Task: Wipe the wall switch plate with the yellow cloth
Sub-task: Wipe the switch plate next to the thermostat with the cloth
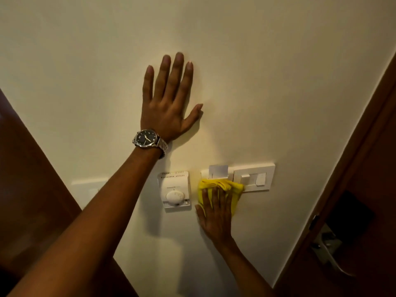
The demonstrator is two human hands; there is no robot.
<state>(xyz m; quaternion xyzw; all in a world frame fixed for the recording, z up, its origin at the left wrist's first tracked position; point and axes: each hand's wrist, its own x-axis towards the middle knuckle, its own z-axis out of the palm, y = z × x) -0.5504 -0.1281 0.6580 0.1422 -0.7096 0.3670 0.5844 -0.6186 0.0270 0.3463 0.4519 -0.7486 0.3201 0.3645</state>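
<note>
A white wall switch plate [257, 168] is mounted low on the cream wall, with rocker switches on its right part and a key-card slot on its left. My right hand [216, 215] presses a crumpled yellow cloth [220, 186] flat against the plate's left lower part, fingers spread over the cloth. The cloth hides the plate's left lower corner. My left hand [169, 99], with a wristwatch on the wrist, lies flat and open on the bare wall well above and to the left of the plate.
A white thermostat [174, 190] with a round dial is fixed just left of the cloth. Another white plate [85, 187] sits further left, partly behind my left forearm. A brown wooden door with a metal handle [330, 251] stands at the right; dark wood borders the left.
</note>
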